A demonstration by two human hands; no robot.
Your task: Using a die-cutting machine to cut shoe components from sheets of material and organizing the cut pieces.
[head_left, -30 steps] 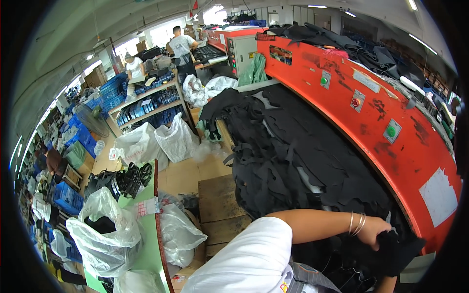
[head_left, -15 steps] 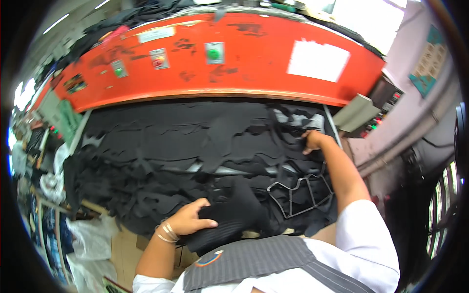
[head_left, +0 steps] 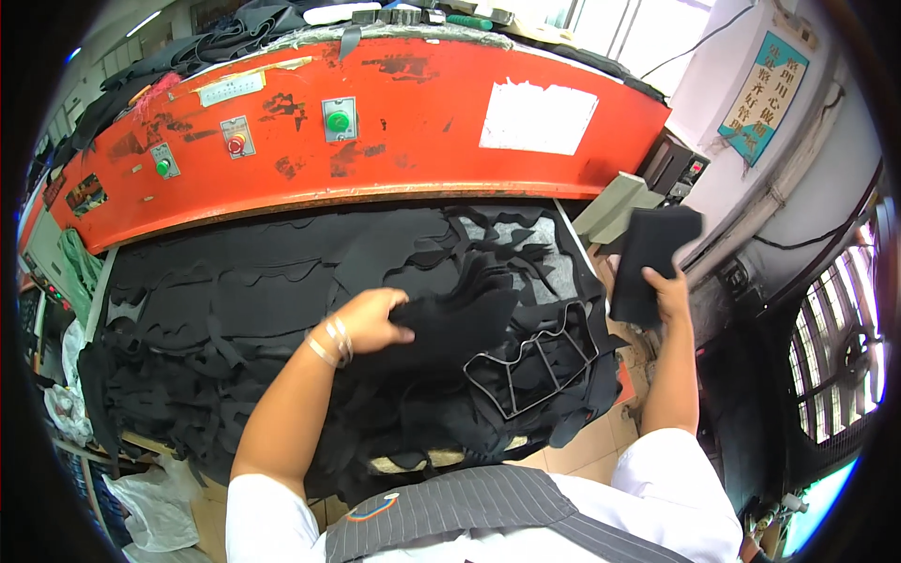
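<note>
My left hand (head_left: 374, 324) is closed at the left edge of a layered stack of black fabric pieces (head_left: 465, 314), thumb and fingers gripping it. Past the table's right edge, my right hand (head_left: 668, 293) holds up a black cut fabric piece (head_left: 648, 249) with a curved side; how many layers it has I cannot tell. Between the two hands, a metal cutting die (head_left: 511, 380) with a wavy outline and inner crossbars lies on the black scraps. Black sheets with cut outlines (head_left: 272, 281) cover the table to the left of my left hand.
A red machine beam (head_left: 375, 141) with buttons and a white paper spans the far side. Heaped black offcuts (head_left: 216, 403) hang along the near edge. A grey control box (head_left: 610, 208) stands at the right by the wall. Plastic bags (head_left: 155, 502) lie at lower left.
My right hand has gone from the far right of the table out past its edge and now holds the black piece. My left hand has moved farther over the table. The view has swung right.
</note>
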